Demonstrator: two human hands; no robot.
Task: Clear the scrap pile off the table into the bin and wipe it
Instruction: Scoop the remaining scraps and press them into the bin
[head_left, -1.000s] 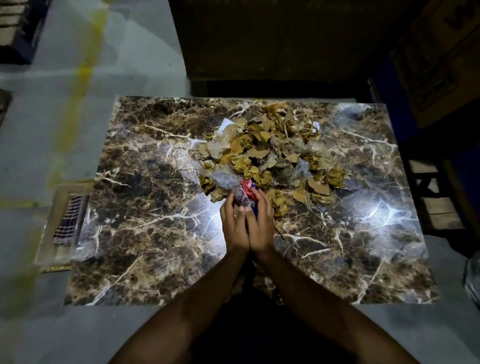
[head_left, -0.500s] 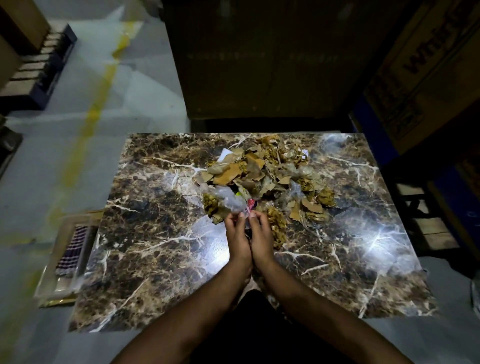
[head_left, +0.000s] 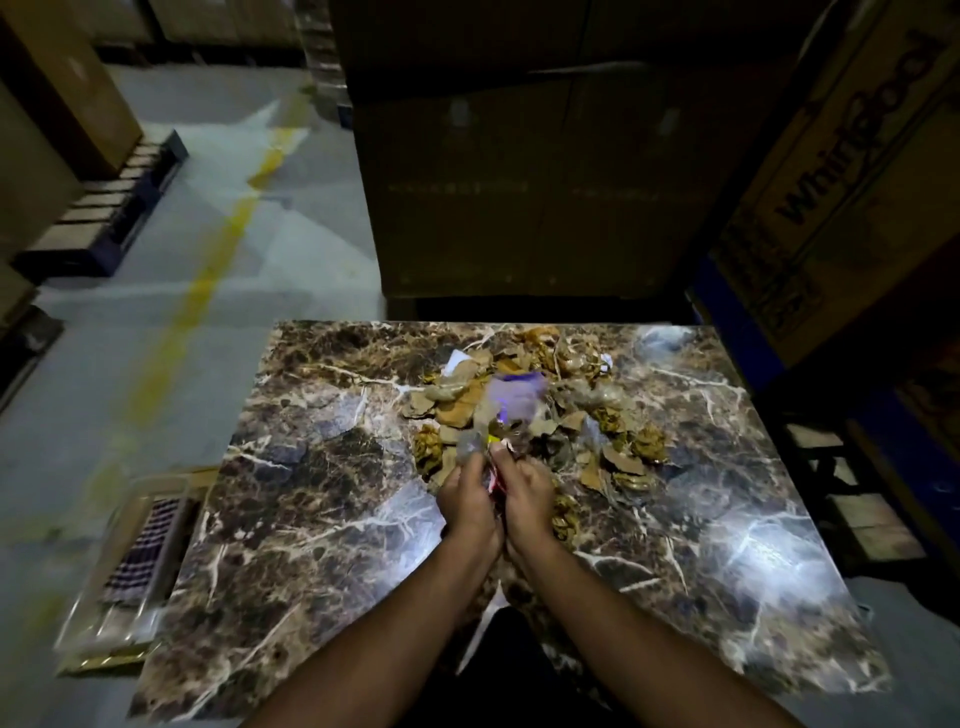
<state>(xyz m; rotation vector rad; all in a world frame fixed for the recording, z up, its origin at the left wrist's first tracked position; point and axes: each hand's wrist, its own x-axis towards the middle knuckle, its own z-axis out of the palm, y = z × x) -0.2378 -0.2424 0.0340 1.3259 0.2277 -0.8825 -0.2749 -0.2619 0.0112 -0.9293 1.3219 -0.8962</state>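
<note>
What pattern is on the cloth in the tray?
Dark and light checks on the cloth, head view, in the tray.

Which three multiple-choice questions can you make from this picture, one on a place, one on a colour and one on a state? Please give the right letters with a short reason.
1. Where does the scrap pile lie on the marble table?
A. on the far half, near the middle
B. at the near left corner
C. hanging over the near edge

2. What colour is the line painted on the floor?
A. red
B. yellow
C. white

3. What are the two hands doing?
A. lying flat on the table
B. hanging idle at the sides
C. gripping scraps together at the pile's near edge

Answers:
1 A: the pile sits toward the far edge, with bare marble on both sides.
2 B: the stripe left of the table is yellow.
3 C: the left hand and right hand are close together with fingers curled round wrappers.
</note>
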